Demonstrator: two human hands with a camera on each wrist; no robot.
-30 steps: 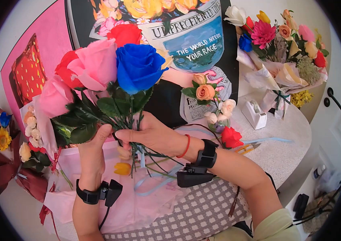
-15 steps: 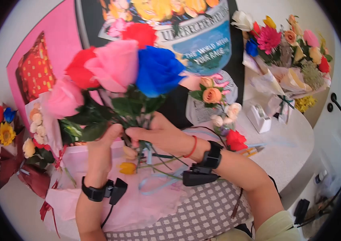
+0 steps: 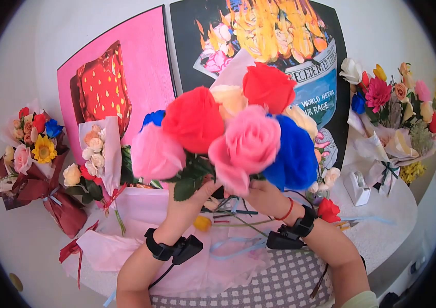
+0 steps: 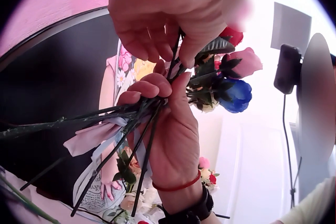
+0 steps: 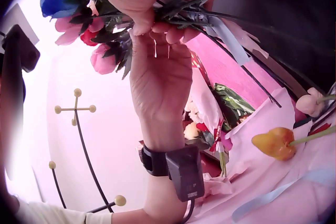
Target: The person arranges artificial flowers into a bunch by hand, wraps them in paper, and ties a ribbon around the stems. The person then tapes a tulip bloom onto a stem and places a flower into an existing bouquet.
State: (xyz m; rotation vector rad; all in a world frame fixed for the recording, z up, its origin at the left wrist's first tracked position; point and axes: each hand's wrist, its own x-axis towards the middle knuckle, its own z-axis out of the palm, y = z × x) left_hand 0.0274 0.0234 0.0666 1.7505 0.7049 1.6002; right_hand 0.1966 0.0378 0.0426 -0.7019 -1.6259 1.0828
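A bunch of artificial roses is held up over the table, with a pink rose (image 3: 249, 143), a red rose (image 3: 193, 120) and a blue rose (image 3: 292, 154) facing the head camera. My right hand (image 3: 267, 199), a red cord on its wrist, grips the gathered stems (image 4: 113, 155), fingers curled round them. Just under the blooms, my left hand (image 3: 190, 208) pinches a dark stem between thumb and fingers, as the left wrist view shows. Light blue ribbon (image 5: 228, 40) hangs at the stems below the right hand. In the head view the blooms cover most of the fingers.
Pink wrapping paper (image 3: 177, 267), a yellow tulip (image 3: 202, 223) and blue ribbon (image 3: 238, 249) lie below the hands. Wrapped bouquets stand at the left (image 3: 48, 169) and right (image 3: 387, 123). A tape dispenser (image 3: 359, 188) and red rose (image 3: 329, 210) are at the right.
The bunch has tipped so its blooms turn toward the head camera, showing more roses. The hands sit further right and lower in the head view, which has shifted. Both still hold the stems.
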